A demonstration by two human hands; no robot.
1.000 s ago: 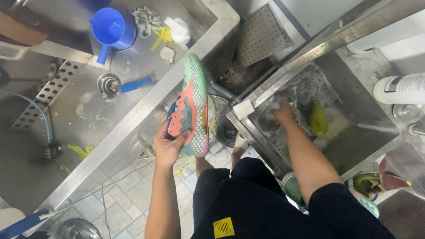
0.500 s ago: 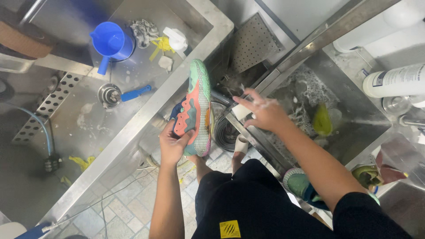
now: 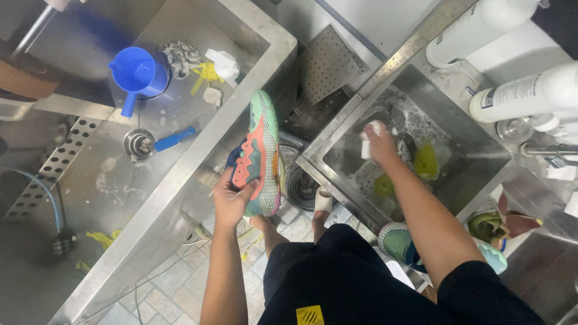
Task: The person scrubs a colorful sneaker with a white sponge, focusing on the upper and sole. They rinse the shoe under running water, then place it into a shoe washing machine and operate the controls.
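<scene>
The left hand (image 3: 232, 201) gripped a mint-green, coral and pink sports shoe (image 3: 260, 153) by its heel end, fingers wrapped round the side. The shoe stood nearly upright in the middle of the frame, toe pointing up, in the gap between two sinks and above the tiled floor (image 3: 174, 289). The right hand (image 3: 380, 144) was down in the soapy stainless-steel sink (image 3: 481, 144) at centre right, closed on a small white cloth or sponge (image 3: 367, 141) just above the suds. Two yellow-green scraps (image 3: 426, 161) lay in the water beside that hand. In the upper left, a second steel basin (image 3: 253, 36) held a blue plastic jug (image 3: 139, 72), a crumpled grey rag (image 3: 180, 57) and a white spray nozzle (image 3: 224, 63). A second mint-green shoe (image 3: 400, 244) sat low on the right, partly hidden by the right forearm. White plastic bottles (image 3: 524, 93) lay at the upper right.
</scene>
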